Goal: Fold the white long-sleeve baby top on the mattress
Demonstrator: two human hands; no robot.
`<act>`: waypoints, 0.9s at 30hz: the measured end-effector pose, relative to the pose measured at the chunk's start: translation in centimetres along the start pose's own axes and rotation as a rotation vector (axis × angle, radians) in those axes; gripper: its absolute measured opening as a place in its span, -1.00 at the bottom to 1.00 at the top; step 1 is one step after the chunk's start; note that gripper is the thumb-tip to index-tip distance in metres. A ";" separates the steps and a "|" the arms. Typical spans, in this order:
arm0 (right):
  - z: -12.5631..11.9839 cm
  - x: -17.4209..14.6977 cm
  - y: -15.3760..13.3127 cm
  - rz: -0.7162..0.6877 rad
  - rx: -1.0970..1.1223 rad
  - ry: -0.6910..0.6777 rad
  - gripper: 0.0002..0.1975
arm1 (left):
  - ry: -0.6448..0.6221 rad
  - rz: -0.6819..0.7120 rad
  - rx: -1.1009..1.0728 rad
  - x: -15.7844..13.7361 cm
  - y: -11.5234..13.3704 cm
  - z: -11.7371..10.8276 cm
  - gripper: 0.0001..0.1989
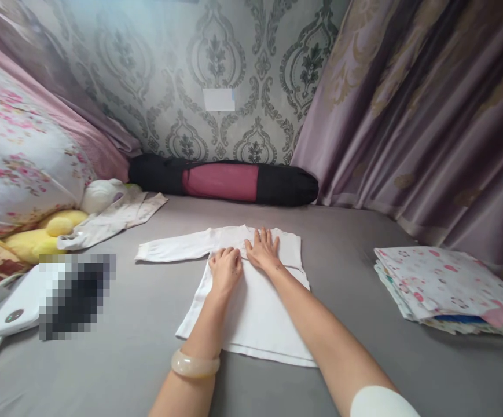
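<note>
A white long-sleeved shirt (268, 313) lies flat on the grey bed sheet. One sleeve stretches out to the left, while the other is folded across the upper body. My right hand (263, 249) rests on the shirt near the collar, its fingers spread and stretched forward. Just left of it, my left hand (226, 267) is on the shirt's upper part by the outstretched sleeve. Its fingers are curled down and close together on the cloth, and their tips are partly hidden. A pale bangle (195, 365) circles my left wrist.
A stack of folded patterned cloths (446, 284) lies at the right. Along the wall rests a long black and maroon bag (220, 182). To the left are a floral pillow (21, 145), a yellow plush toy (34, 240), a crumpled pale garment (116, 220) and a white device (21, 304), partly blurred out.
</note>
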State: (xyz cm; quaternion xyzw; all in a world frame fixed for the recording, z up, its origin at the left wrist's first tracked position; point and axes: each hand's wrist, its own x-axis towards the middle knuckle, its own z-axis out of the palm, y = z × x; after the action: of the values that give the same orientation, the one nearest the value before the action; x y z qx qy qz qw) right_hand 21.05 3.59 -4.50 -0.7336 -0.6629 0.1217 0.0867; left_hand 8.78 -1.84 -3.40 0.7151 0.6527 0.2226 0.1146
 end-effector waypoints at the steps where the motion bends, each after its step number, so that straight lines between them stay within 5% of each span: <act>1: 0.0 0.0 -0.1 0.003 0.001 -0.001 -0.31 | 0.006 -0.007 -0.020 0.0 0.0 0.0 -0.73; 9: -0.1 0.8 -3.4 -0.247 0.026 -0.006 -0.35 | 0.152 -0.138 -0.185 0.8 -0.6 -0.3 -0.61; 20: 1.9 1.2 -3.7 -0.235 0.081 0.042 -0.34 | 0.245 -0.174 -0.305 1.8 -2.3 0.5 -0.60; 27: -0.4 0.4 -2.6 -0.267 0.161 -0.033 -0.38 | 0.224 -0.072 -0.306 1.5 -2.2 0.9 -0.60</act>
State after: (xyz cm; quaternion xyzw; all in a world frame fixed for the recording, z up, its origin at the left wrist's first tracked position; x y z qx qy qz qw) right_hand 18.73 4.29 -3.41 -0.6275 -0.7441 0.1738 0.1497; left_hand 7.31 0.04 -4.94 0.6363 0.6450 0.3931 0.1565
